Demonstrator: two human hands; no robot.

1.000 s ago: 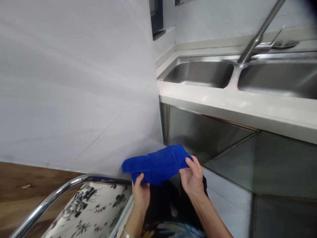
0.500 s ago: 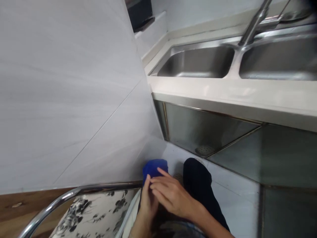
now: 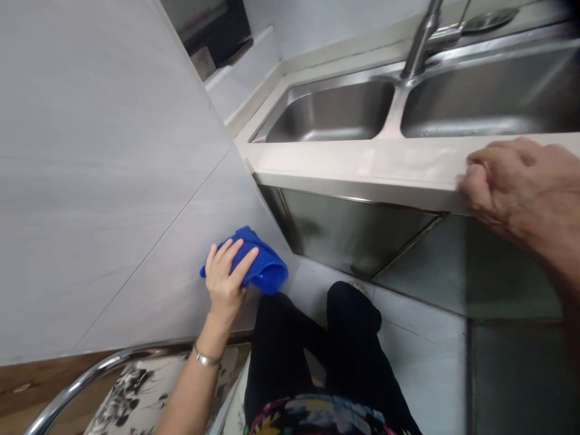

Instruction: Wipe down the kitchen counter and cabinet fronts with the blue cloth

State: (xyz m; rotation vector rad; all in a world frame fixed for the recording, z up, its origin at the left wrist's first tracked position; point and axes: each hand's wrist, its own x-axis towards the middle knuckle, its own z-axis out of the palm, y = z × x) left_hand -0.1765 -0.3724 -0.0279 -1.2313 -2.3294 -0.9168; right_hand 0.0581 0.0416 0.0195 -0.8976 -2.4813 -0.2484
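Observation:
My left hand [image 3: 226, 272] is spread over a bunched blue cloth [image 3: 258, 260], its fingers wrapped across the top. The cloth is against or close to the white wall panel [image 3: 181, 181], above my left knee; I cannot tell whether it touches the panel. A metal bracelet [image 3: 206, 357] circles my left wrist. On the right, my right hand [image 3: 521, 181] is curled closed at the front edge of the pale counter [image 3: 353, 158]. It is slightly blurred, and whatever lies inside its fingers is hidden.
A double steel sink with a left basin [image 3: 335, 115] and a faucet [image 3: 421, 45] is set in the counter. Grey cabinet doors [image 3: 353, 232] stand below. A chrome chair rail [image 3: 109, 362] and floral seat [image 3: 140, 393] are at lower left. My legs [image 3: 285, 344] are in front.
Both hands were together over my lap. My left hand has lifted the blue cloth from my knee toward the wall; my right hand has moved up and right to the counter edge.

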